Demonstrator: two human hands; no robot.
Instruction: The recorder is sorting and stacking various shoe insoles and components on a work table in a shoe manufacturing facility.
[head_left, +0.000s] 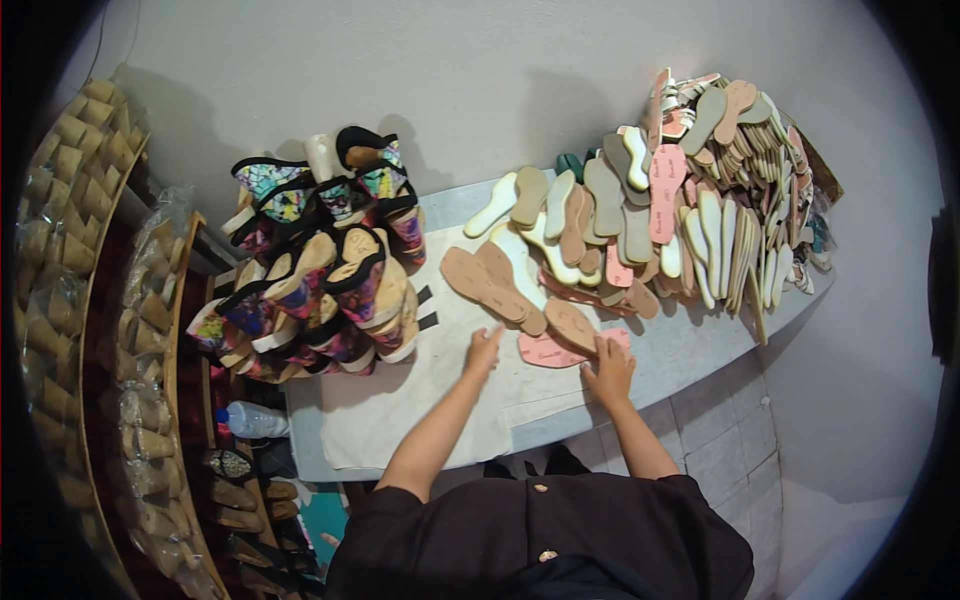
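Note:
My right hand (pixel 612 374) grips the right end of a pink insole (pixel 545 350) and a tan insole (pixel 572 326) lying over it. The thumb is at the near edge, and the fingers reach over the top. Just left of them, my left hand (pixel 483 350) hovers low over the white sheet with fingers loosely bent and apart; nothing shows in it. Beyond its fingertips lie two overlapping tan insoles (pixel 483 284). A white insole (pixel 518 262) sits partly behind them. Farther right, grey, white and brown insoles (pixel 603 198) overlap in a spread.
Colourful wedge sandals (pixel 350 285) are stacked at the table's left. Dense rows of insoles (pixel 745 240) fill the right end. A white sheet (pixel 400 425) covers part of the grey table (pixel 720 342). Left of it stand a plastic bottle (pixel 255 420) and shelves of bagged wooden-looking shoe forms (pixel 75 220).

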